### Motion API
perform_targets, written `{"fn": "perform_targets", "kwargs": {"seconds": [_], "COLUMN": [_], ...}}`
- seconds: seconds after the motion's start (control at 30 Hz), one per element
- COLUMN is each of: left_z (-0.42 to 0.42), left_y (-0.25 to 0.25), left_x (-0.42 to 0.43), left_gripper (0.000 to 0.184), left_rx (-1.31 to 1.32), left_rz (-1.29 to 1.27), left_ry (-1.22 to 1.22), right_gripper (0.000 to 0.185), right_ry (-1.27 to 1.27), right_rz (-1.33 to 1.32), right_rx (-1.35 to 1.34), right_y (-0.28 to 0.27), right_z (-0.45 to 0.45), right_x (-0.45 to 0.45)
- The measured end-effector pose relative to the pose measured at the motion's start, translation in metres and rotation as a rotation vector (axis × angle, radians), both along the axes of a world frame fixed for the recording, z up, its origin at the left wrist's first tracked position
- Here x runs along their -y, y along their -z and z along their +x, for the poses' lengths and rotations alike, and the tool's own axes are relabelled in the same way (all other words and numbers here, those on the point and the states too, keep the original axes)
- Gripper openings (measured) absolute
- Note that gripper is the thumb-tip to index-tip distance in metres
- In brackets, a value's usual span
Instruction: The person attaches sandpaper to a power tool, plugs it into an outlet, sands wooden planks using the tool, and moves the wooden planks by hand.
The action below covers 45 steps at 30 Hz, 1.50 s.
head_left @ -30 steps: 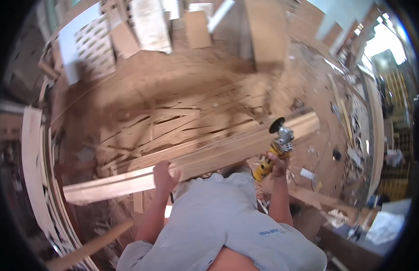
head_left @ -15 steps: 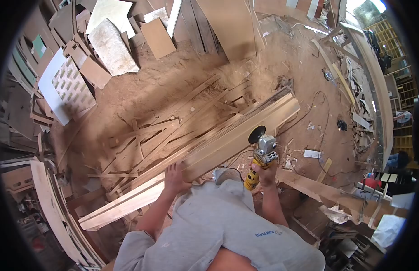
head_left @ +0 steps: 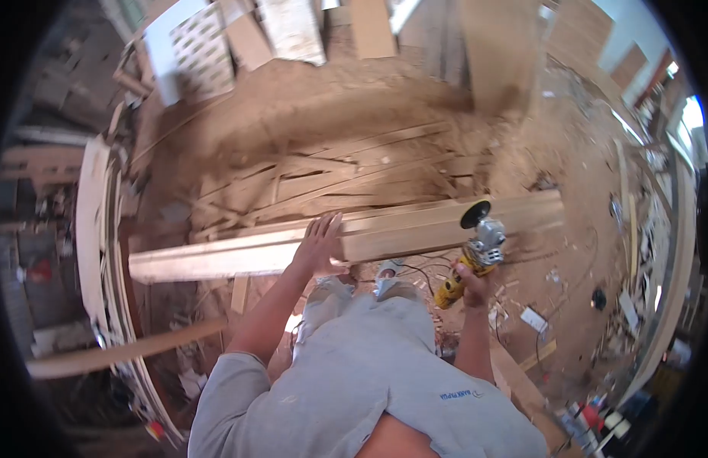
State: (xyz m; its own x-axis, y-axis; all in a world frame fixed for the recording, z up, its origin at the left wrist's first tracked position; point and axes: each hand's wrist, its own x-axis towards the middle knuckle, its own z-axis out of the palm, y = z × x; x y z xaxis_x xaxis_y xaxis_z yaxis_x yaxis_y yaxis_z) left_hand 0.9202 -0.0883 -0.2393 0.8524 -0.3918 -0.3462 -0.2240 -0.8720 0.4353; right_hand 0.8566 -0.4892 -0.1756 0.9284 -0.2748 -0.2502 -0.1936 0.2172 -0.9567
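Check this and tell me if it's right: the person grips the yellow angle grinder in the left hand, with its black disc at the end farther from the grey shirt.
Wrong hand: the head view shows the yellow angle grinder in the right hand. Its black disc is indeed at the end farther from the grey shirt.

Pale wooden beam (head_left: 404, 233), matt; grinder (head_left: 474, 259) yellow plastic and shiny metal.

A pale grey short-sleeved shirt (head_left: 316, 389), its collar (head_left: 369, 429) open at six o'clock, blue lettering (head_left: 461, 395) at five o'clock; pale grey trousers (head_left: 327, 299).
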Motion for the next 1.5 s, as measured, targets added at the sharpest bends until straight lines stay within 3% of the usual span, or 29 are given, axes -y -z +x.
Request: {"fn": "perform_targets", "kwargs": {"seconds": [0.17,0.23,0.33,0.53,0.67,0.7,0.73,0.87,1.0,1.2,1.3,1.37,1.47,1.5], "left_z": [-0.064,-0.084,-0.111,-0.122,-0.121,-0.117,-0.112,-0.119,-0.122,-0.151,-0.181,-0.213,-0.260,-0.270], "left_y": [0.002,-0.001,-0.006,0.018,0.062,0.073,0.049,0.051,0.045,0.035,0.007,-0.055,-0.090,-0.093], "left_x": [-0.140,-0.214,-0.313,-0.437,-0.494,-0.501,-0.495,-0.485,-0.468,-0.462,-0.435,-0.424,-0.432,-0.441], "left_gripper": [0.161,0.167,0.167,0.162,0.115,0.090,0.086,0.087,0.101,0.113,0.119,0.111,0.101,0.099], "left_rx": [0.059,0.004,-0.077,-0.120,0.044,0.062,-0.003,0.097,0.064,0.370,0.188,0.058,-0.185,-0.064], "left_rz": [0.065,0.272,0.567,0.637,0.395,0.309,0.279,0.267,0.140,-0.060,-0.668,-0.932,-1.151,-1.072], "left_ry": [-0.233,-0.326,-0.357,-0.220,-0.117,-0.031,-0.051,-0.018,-0.015,-0.115,-0.040,0.042,-0.052,-0.038], "right_gripper": [0.045,0.044,0.044,0.040,0.044,0.044,0.044,0.043,0.045,0.046,0.052,0.052,0.048,0.047], "right_ry": [-0.108,-0.154,-0.204,-0.178,-0.122,-0.136,-0.145,-0.162,-0.185,-0.242,-0.369,-0.422,-0.438,-0.400], "right_rz": [-0.014,-0.050,-0.045,-0.114,-0.017,-0.024,-0.025,-0.069,-0.095,0.045,0.369,0.582,0.717,0.694], "right_rx": [-0.024,-0.026,-0.036,-0.037,-0.016,-0.023,-0.027,-0.022,-0.027,-0.070,-0.056,-0.036,0.023,0.033], "right_y": [0.001,-0.003,0.004,0.001,0.009,0.007,0.006,-0.016,-0.020,-0.020,-0.020,-0.019,-0.016,-0.014], "right_z": [-0.003,-0.002,-0.004,-0.033,-0.066,-0.074,-0.080,-0.093,-0.102,-0.105,-0.104,-0.108,-0.113,-0.121], "right_x": [-0.039,-0.059,-0.101,-0.220,-0.302,-0.320,-0.339,-0.413,-0.460,-0.522,-0.554,-0.574,-0.608,-0.621]}}
